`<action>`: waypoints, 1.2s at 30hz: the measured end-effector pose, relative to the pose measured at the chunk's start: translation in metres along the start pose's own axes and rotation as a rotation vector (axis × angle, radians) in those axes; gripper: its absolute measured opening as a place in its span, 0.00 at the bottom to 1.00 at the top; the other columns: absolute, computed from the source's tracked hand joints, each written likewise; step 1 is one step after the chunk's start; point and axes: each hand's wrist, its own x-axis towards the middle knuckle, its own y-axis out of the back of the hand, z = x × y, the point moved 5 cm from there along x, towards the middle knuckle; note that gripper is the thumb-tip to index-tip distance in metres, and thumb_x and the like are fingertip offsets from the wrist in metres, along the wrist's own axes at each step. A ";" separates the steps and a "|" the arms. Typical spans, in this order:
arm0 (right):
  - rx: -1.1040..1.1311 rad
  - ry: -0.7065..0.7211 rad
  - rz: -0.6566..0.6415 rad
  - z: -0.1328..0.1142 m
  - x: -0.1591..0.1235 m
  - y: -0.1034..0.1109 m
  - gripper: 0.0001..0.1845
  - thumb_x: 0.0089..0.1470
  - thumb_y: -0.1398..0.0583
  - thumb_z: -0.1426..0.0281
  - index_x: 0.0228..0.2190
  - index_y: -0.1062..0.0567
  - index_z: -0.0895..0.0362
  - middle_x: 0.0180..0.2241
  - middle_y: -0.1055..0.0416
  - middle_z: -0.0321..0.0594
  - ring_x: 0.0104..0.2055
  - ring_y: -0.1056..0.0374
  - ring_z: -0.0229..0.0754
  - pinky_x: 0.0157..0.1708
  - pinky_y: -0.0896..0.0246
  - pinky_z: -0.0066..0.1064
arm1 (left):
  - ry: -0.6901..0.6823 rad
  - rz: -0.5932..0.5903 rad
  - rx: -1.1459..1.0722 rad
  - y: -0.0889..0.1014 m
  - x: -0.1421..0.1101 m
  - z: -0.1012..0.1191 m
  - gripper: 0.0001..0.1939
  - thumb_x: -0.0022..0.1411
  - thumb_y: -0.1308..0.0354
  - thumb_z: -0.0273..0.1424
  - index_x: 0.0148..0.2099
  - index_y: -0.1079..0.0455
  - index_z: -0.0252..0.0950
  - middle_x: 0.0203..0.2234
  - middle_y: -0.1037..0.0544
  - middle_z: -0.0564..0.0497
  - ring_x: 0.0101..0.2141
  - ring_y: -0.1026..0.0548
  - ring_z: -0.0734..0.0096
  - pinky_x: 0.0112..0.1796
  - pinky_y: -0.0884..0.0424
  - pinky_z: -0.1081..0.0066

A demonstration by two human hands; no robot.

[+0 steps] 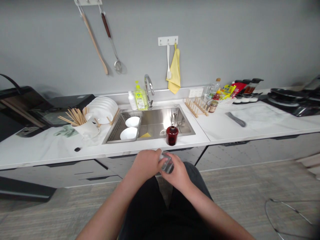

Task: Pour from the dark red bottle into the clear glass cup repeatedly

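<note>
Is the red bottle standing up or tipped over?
Standing up. The red bottle has its neck at the top, and its wide body sits on the counter, by the front of the sink.

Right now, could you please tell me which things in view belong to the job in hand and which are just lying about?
In the job:
clear object, held by left hand and right hand
possibly the red bottle, nearest them

Apparently just there:
white plates
white bowls
wooden sticks
hanging yellow cloth
</note>
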 end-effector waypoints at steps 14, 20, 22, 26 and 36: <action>-0.007 -0.002 -0.036 -0.002 -0.003 -0.004 0.39 0.47 0.24 0.71 0.61 0.22 0.52 0.55 0.16 0.51 0.56 0.17 0.60 0.58 0.19 0.54 | 0.099 0.011 0.067 -0.001 0.002 -0.004 0.28 0.82 0.49 0.53 0.50 0.17 0.36 0.38 0.13 0.35 0.41 0.13 0.45 0.43 0.25 0.58; -0.017 -0.040 -0.037 0.005 -0.004 -0.005 0.40 0.47 0.24 0.71 0.62 0.22 0.52 0.54 0.17 0.50 0.50 0.17 0.58 0.54 0.17 0.52 | 0.155 0.082 0.036 0.018 -0.004 -0.016 0.27 0.81 0.49 0.54 0.46 0.19 0.39 0.36 0.14 0.40 0.39 0.15 0.49 0.40 0.30 0.62; -0.003 -0.058 -0.032 0.008 -0.004 -0.004 0.40 0.48 0.24 0.70 0.63 0.23 0.52 0.55 0.17 0.49 0.45 0.17 0.54 0.52 0.16 0.51 | 0.148 0.106 0.006 0.025 -0.006 -0.022 0.25 0.81 0.48 0.53 0.45 0.21 0.40 0.35 0.14 0.42 0.38 0.15 0.51 0.37 0.33 0.63; 0.009 -0.073 -0.017 0.010 -0.003 -0.002 0.39 0.50 0.25 0.68 0.63 0.23 0.52 0.57 0.18 0.50 0.43 0.17 0.53 0.52 0.16 0.52 | 0.084 0.086 -0.005 0.031 -0.007 -0.027 0.21 0.81 0.44 0.52 0.46 0.23 0.41 0.34 0.14 0.44 0.38 0.16 0.52 0.35 0.38 0.64; -0.007 -0.090 -0.030 0.012 -0.003 -0.002 0.41 0.49 0.25 0.69 0.64 0.23 0.53 0.56 0.18 0.50 0.43 0.18 0.53 0.54 0.17 0.52 | 0.084 0.073 -0.082 0.028 -0.003 -0.028 0.19 0.79 0.41 0.51 0.46 0.23 0.41 0.36 0.14 0.45 0.37 0.17 0.53 0.35 0.39 0.64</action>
